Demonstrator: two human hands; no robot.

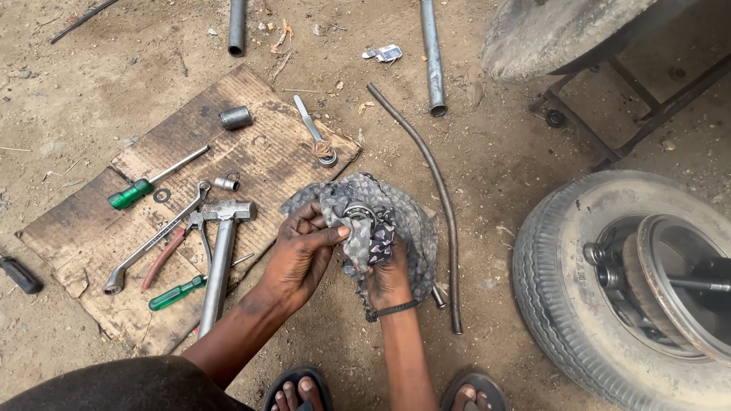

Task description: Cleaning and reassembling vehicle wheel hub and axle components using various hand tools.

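My left hand (303,247) and my right hand (388,280) both grip a patterned grey rag (407,228) held above the dirt. A round metal bearing (359,211) shows at the top of the rag, wrapped in the cloth between my fingers. My left thumb presses the cloth against it. The right hand holds the bundle from below and wears a dark band at the wrist.
A cardboard sheet (266,152) at left carries a hammer (219,259), pliers (171,247), two green-handled screwdrivers (133,192), a ring spanner (152,243) and sockets (236,117). A bent rod (445,213) lies right of the rag. A tyre with its hub (609,297) lies at right. Metal pipes (432,53) lie beyond.
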